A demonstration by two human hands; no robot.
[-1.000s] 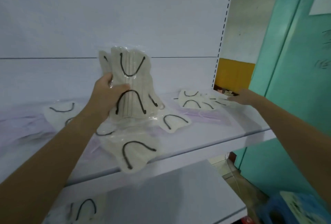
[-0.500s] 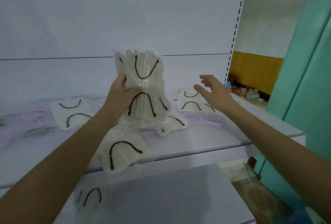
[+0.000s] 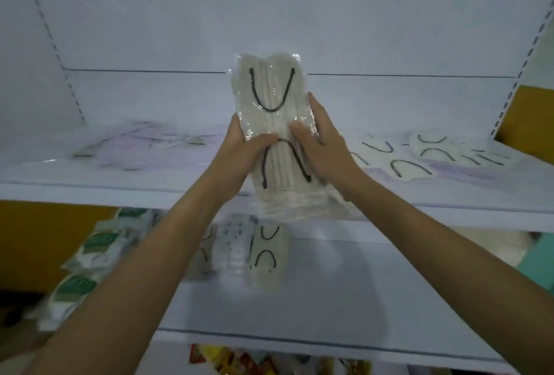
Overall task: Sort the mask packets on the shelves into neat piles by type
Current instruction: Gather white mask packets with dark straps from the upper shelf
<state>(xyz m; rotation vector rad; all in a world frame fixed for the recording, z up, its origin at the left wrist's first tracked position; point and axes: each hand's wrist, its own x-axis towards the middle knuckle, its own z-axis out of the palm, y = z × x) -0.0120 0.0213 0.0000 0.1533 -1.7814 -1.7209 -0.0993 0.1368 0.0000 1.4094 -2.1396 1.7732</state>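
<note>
On the lower white shelf (image 3: 329,299), far left: blurred white packets with green labels (image 3: 90,254), lying loosely overlapped. Above them, left part of the upper white shelf (image 3: 90,185): pale lilac mask packets (image 3: 132,150), scattered, too blurred to count.

Centre: a stack of cream masks with black ear loops in clear plastic packets (image 3: 272,99), held upright over the near edge of the upper shelf. Left hand (image 3: 239,153) gripped the stack's left edge, thumb laid across the front, fingers hidden behind. Right hand (image 3: 320,147) gripped the right edge, thumb on the front, fingers running up the side. The thumbs lay close together near the middle of the stack.

Below the hands, on the lower shelf: a dotted white packet (image 3: 236,242) beside a single cream packet with black loops (image 3: 268,251), lying flat.

Right part of the upper shelf: loose cream black-looped packets (image 3: 401,162), spread out and partly overlapping, resting on more lilac packets (image 3: 467,173).
</note>
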